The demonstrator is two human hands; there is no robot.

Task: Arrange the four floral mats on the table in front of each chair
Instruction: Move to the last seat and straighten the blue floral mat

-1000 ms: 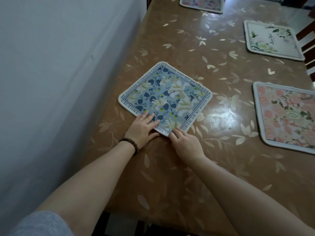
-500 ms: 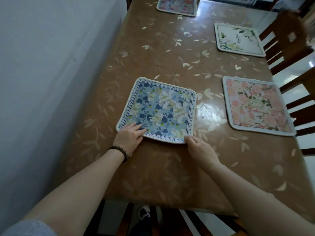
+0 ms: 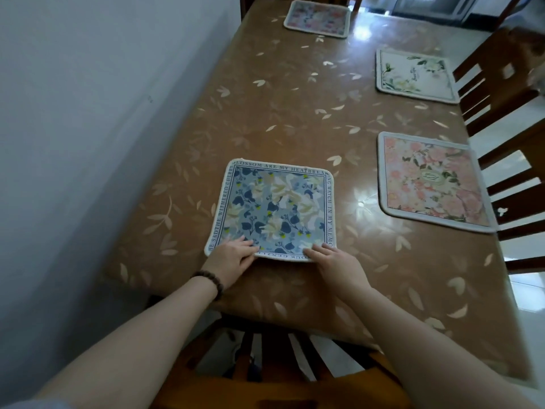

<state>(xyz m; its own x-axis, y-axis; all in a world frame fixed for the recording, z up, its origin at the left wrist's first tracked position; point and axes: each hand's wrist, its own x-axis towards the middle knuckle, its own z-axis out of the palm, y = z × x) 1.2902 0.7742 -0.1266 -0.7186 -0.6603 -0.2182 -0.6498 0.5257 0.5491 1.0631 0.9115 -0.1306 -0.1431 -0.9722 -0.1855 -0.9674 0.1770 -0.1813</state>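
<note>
A square blue floral mat (image 3: 275, 209), bordered in cream with a ring of dark printed lettering and patterned with navy leaves, pale cream blossoms and small yellow buds, is lying flat on the brown glossy leaf-patterned worktop (image 3: 295, 107), near its close edge and squared up with it, directly above the slatted wooden chair back (image 3: 283, 358) showing below.

The left hand (image 3: 231, 261), wearing a dark beaded bracelet (image 3: 211, 283) at the wrist, is resting on the mat's near left corner with its fingers (image 3: 237, 242) stretched out flat and slightly spread, pressing down rather than gripping. The right hand (image 3: 336, 262) is lying on the near right corner the same way, its fingers (image 3: 320, 250) extended and close together on the lettered border, closed around nothing.

Well apart to the right, a pink rose-patterned square mat (image 3: 432, 181) is sitting by the worktop's right edge, beside dark wooden chairs (image 3: 513, 178). Further along that side a white square mat with green foliage (image 3: 414, 75) is lying flat, and a pink floral mat (image 3: 318, 18) is sitting at the far end. A pale grey wall (image 3: 103, 113) is running along the left.
</note>
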